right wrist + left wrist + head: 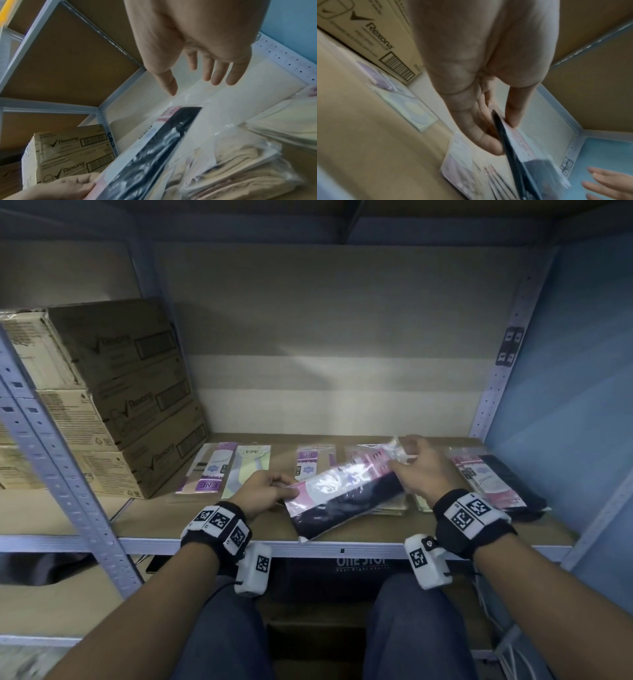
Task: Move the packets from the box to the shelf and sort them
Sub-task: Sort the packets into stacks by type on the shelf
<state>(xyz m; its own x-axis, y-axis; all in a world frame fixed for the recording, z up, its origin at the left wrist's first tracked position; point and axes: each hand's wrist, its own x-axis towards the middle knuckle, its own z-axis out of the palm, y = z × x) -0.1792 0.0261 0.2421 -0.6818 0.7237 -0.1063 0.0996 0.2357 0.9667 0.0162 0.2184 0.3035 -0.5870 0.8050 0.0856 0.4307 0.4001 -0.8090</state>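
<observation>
A long clear packet (342, 498) with black cloth and a pink card hangs slanted just above the shelf board (205, 518). My left hand (274, 491) pinches its near left end between thumb and fingers (513, 121). My right hand (409, 462) hovers at the packet's far end with straight, spread fingers (217, 79) and holds nothing. The same packet (154, 148) runs between both hands in the right wrist view. Sorted packets lie in a row: purple (212, 470), pale green (246, 467), purple (311, 460), and a pink and black stack (486, 477).
Stacked Rexona cartons (137, 392) fill the shelf's left side. Beige packets (240, 169) lie under the held one. Perforated grey uprights (496, 392) frame the bay, with a blue wall to the right. A dark box (359, 566) with white lettering stands below the shelf edge.
</observation>
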